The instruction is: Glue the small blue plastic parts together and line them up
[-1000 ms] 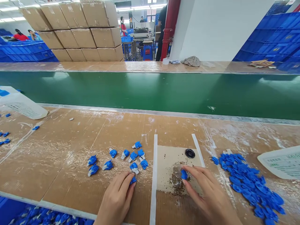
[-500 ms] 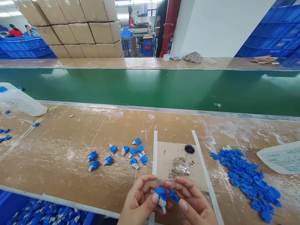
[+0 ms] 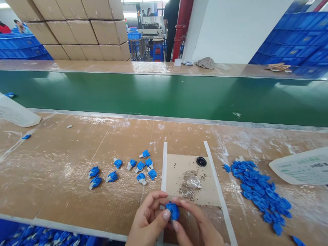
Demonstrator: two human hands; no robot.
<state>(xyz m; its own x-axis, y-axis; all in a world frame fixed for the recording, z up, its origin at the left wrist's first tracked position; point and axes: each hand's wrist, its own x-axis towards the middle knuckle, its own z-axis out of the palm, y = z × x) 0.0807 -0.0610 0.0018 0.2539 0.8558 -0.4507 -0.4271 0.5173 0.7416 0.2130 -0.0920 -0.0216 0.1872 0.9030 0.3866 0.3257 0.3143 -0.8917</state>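
Low in the middle of the view, my left hand (image 3: 150, 222) and my right hand (image 3: 197, 227) meet, and both pinch one small blue plastic part (image 3: 173, 210) between thumbs and fingertips. Just beyond them lies a tan card (image 3: 179, 171) framed by two white strips, with a greasy clear blob (image 3: 192, 182) and a black round cap (image 3: 201, 161) on it. Several blue-and-white assembled pieces (image 3: 138, 167) lie scattered to the left of the card. A heap of loose blue parts (image 3: 258, 189) lies to its right.
A green conveyor belt (image 3: 179, 95) runs across behind the brown taped worktop. White plastic containers lie at far left (image 3: 15, 114) and far right (image 3: 299, 167). A blue bin of parts (image 3: 38, 237) sits below the front edge. Cardboard boxes and blue crates stand beyond; people stand far off.
A second ago my left hand lay on a piece by the scattered group and my right pressed a blue part at the blob. Both then lifted and brought their parts together into one.
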